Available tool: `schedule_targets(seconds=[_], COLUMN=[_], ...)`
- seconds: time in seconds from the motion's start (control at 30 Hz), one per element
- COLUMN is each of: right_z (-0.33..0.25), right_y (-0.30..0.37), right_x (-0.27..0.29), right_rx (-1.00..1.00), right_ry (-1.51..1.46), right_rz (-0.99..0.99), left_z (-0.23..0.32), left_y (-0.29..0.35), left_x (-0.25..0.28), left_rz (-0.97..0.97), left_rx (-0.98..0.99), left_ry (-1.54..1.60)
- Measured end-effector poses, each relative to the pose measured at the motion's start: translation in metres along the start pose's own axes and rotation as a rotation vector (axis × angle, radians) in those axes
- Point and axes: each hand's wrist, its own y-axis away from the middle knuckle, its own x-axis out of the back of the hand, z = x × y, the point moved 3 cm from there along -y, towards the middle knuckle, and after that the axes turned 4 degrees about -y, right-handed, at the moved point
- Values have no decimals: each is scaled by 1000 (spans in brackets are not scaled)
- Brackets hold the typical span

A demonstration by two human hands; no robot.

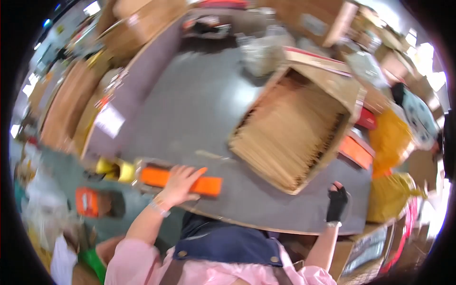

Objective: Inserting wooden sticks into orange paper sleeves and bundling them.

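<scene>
I judge step: handling long rectangular orange box (209,186), under bare left hand (180,183) by front-left corner of flat grey table (175,107), grip unclear; black-gloved right hand (337,203) near front-right corner, hold unclear; next calls for secure grasp

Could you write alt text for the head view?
A person's left hand is on an orange bar at the edge of a gray table, black-gloved right hand farther right. Beyond, an open carton holds packed brown pieces.
</scene>
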Motion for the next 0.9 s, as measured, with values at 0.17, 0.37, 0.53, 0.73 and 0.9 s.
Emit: schedule_targets(seconds=[0.17, 0.37, 0.53, 0.73, 0.9], right_z=[11, 16, 11, 10, 14], right_y=[-70, -167, -204, -214, -219], right_x=[3, 1, -12, -7, -21], right_rx=[391, 326, 161, 248, 220], right_ry=[498, 896, 1090, 1120, 1273], right_rz=[171, -60, -190, -289, -412], left_z=[25, 62, 65, 68, 74], left_y=[4, -23, -31, -39, -43], left_x=[20, 19, 14, 6, 6], left_rz=[174, 264, 260, 192, 202], left_rx=[45, 9, 46, 102, 79], left_ry=[12, 143, 179, 268, 247])
